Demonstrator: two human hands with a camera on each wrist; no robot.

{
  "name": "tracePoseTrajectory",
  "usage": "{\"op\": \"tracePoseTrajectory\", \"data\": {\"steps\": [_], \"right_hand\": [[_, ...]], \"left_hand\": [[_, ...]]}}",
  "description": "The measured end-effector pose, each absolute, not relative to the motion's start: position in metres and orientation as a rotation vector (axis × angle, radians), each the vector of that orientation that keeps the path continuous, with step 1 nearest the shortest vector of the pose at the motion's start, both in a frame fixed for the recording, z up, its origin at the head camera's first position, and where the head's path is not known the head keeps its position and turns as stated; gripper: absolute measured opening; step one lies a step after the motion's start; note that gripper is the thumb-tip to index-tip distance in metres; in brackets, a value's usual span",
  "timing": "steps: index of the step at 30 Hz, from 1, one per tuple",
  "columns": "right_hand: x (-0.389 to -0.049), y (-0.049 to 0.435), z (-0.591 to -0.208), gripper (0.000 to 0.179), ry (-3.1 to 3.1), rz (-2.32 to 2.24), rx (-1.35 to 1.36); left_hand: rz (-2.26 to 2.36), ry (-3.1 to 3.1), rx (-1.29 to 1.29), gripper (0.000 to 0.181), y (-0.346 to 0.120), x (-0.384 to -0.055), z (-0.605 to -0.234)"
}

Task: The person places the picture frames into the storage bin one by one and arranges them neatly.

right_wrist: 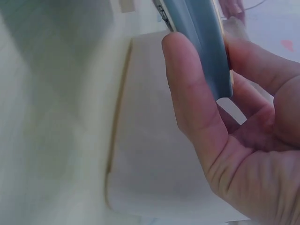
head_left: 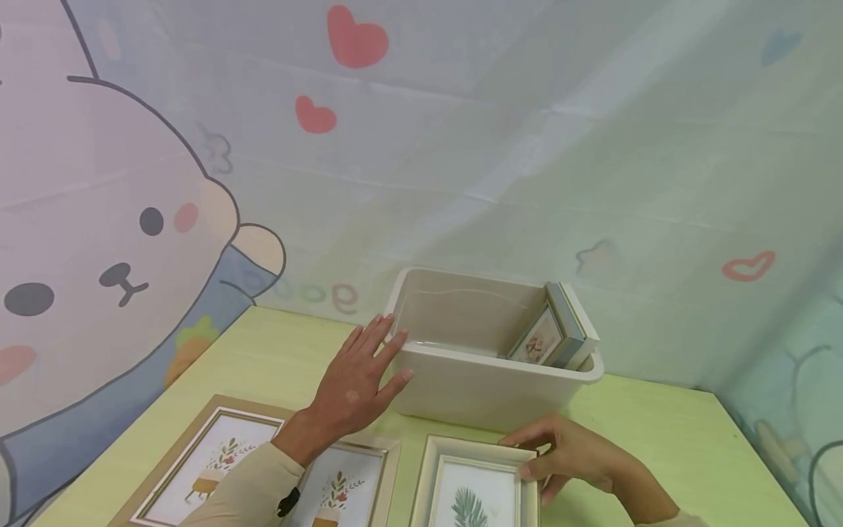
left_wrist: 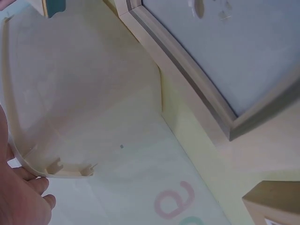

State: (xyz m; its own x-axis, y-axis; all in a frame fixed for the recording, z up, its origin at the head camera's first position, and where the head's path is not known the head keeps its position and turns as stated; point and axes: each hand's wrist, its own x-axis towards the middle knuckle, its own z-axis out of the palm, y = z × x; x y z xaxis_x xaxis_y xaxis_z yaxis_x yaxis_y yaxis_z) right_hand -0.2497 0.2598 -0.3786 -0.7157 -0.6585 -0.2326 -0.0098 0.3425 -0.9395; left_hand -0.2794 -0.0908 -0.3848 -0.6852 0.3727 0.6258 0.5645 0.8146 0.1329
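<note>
My right hand [head_left: 579,454] pinches the top right corner of a cream picture frame [head_left: 469,479] with a green leaf print. In the right wrist view, my thumb and fingers grip the blue-grey side of this picture frame [right_wrist: 206,47]. My left hand [head_left: 352,384] touches the left end of a white plastic bin [head_left: 487,391], its fingers stretched along the rim. The left wrist view has those fingers [left_wrist: 40,185] at the bin's corner. Inside the bin, at its right end, a blue-grey picture frame [head_left: 541,337] leans beside a whitish picture frame [head_left: 581,311].
Two picture frames with plant-pot prints, a larger tan picture frame [head_left: 204,439] and a smaller pale picture frame [head_left: 356,476], lie on the yellow-green table [head_left: 652,417] below my left arm. Behind the table hangs a cartoon-printed cloth [head_left: 461,168].
</note>
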Motion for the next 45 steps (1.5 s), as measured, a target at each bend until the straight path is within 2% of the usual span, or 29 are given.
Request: {"op": "tracePoseTrajectory", "data": {"steps": [7, 17, 24, 32, 45], "right_hand": [[-0.245, 0.271, -0.356, 0.046, 2.043, -1.401, -0.702], [-0.233, 0.296, -0.302, 0.042, 2.193, -1.407, -0.9], [-0.231, 0.321, -0.274, 0.045, 2.213, -1.483, -1.009], [-0.227, 0.344, -0.251, 0.049, 2.429, -1.549, -0.953], [-0.233, 0.356, -0.242, 0.044, 2.387, -2.076, -0.773]], "left_hand": [[-0.426, -2.398, -0.698, 0.056, -0.09, -0.281, -0.386], [-0.418, -2.375, -0.702, 0.057, -0.092, -0.281, -0.386], [-0.36, -2.351, -0.718, 0.051, -0.092, -0.283, -0.388], [-0.353, -2.328, -0.73, 0.047, -0.093, -0.283, -0.389], [-0.362, -2.318, -0.736, 0.047, -0.096, -0.281, -0.389]]}}
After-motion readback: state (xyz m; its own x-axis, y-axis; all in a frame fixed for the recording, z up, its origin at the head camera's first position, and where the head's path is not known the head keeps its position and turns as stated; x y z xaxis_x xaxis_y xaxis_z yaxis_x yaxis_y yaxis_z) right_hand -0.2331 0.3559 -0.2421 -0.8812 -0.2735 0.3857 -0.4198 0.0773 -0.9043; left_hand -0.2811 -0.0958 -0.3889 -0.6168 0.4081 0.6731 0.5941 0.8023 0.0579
